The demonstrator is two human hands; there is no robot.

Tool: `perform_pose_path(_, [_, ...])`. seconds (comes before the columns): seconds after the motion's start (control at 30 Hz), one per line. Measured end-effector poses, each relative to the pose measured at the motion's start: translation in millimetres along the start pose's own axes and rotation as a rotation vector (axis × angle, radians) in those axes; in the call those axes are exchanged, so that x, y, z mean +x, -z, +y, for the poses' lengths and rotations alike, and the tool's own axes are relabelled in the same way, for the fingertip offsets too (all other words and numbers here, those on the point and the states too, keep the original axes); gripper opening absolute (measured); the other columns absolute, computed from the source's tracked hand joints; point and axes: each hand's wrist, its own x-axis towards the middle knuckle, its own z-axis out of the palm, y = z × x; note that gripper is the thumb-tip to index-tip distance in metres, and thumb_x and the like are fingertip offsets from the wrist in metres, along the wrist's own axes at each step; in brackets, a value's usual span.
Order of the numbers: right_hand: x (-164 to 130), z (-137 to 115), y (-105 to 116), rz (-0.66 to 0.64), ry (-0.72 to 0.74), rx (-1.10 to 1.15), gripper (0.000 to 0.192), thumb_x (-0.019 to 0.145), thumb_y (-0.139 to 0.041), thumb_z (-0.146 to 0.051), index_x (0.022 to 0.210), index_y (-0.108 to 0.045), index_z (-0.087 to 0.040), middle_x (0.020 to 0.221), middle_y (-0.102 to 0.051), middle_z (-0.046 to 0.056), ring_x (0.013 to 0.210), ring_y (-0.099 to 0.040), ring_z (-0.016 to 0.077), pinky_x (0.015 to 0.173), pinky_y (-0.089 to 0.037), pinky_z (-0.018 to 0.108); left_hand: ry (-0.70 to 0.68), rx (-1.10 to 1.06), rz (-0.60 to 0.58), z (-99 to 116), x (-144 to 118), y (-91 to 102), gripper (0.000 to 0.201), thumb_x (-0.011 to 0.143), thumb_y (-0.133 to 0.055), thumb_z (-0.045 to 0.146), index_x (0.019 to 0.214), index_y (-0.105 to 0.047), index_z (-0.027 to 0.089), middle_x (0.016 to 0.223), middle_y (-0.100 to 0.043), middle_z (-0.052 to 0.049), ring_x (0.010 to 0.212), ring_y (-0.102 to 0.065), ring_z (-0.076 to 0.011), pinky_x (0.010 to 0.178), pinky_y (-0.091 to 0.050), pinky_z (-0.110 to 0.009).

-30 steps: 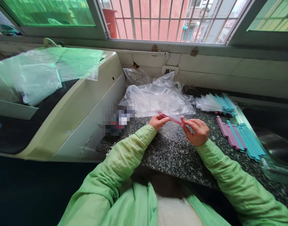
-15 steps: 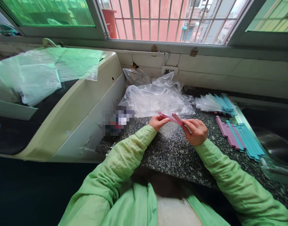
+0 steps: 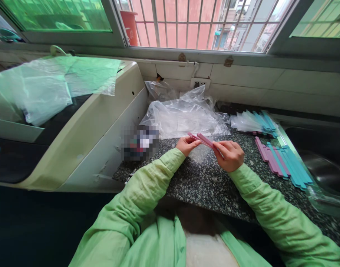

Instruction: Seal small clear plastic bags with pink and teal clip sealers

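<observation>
Two hands are seen over the speckled worktop [image 3: 208, 185], both in green sleeves. Between them two pink clip sticks [image 3: 202, 139] are held, laid one against the other and pointing from left hand to right. The left hand [image 3: 187, 145] is closed on the far-left ends, fingertips pinched around them. The right hand [image 3: 229, 155] is closed on the near-right ends, fingers curled over the sticks. A small clear bag [image 3: 200, 152] hangs just under the sticks, between the two hands; whether it is gripped cannot be told.

To the right of the right hand, well apart, a loose row of sticks [image 3: 282, 162] is laid flat: about four purple and about five teal, an exact count not being possible. Behind that row, one packed bundle [image 3: 254, 122] of teal sticks in clear film is noted. One heap of clear plastic bags [image 3: 183, 115] lies behind the hands, against the tiled wall. One cream machine [image 3: 103, 122] stands at left, with plastic sheet draped over it.
</observation>
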Motion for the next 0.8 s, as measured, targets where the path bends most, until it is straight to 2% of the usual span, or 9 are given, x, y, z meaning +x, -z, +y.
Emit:
perform_pose_path(0.2, [0, 0, -2, -0.017, 0.011, -0.005, 0.018, 0.077, -0.055, -0.023, 0.092, -0.064, -0.018, 0.075, -0.066, 0.004, 0.066, -0.053, 0.0135, 0.062, -0.038, 0.027, -0.011, 0.036, -0.011, 8, -4, -2.3, 0.039, 0.041, -0.075, 0.043, 0.064, -0.067, 0.012, 0.062, -0.065, -0.001, 0.062, -0.056, -0.0099, 0.066, -0.045, -0.024])
perform_pose_path(0.4, [-1, 0, -4, -0.051, 0.005, 0.033, 0.019, 0.079, -0.052, -0.022, 0.094, -0.063, -0.018, 0.075, -0.064, 0.005, 0.068, -0.052, 0.0145, 0.064, -0.04, 0.027, -0.01, 0.053, -0.013, 7, -5, -1.9, 0.039, 0.041, -0.075, 0.043, 0.063, -0.066, 0.012, 0.059, -0.063, 0.0, 0.059, -0.054, -0.0095, 0.062, -0.043, -0.023])
perform_pose_path(0.8, [-4, 2, -8, -0.096, -0.011, 0.133, 0.022, 0.08, -0.05, -0.021, 0.097, -0.062, -0.018, 0.075, -0.062, 0.005, 0.07, -0.051, 0.0151, 0.066, -0.043, 0.026, 0.002, 0.035, -0.022, 11, -6, -4.2, 0.036, 0.041, -0.076, 0.041, 0.06, -0.065, 0.013, 0.06, -0.063, 0.0, 0.062, -0.054, -0.0109, 0.067, -0.045, -0.026])
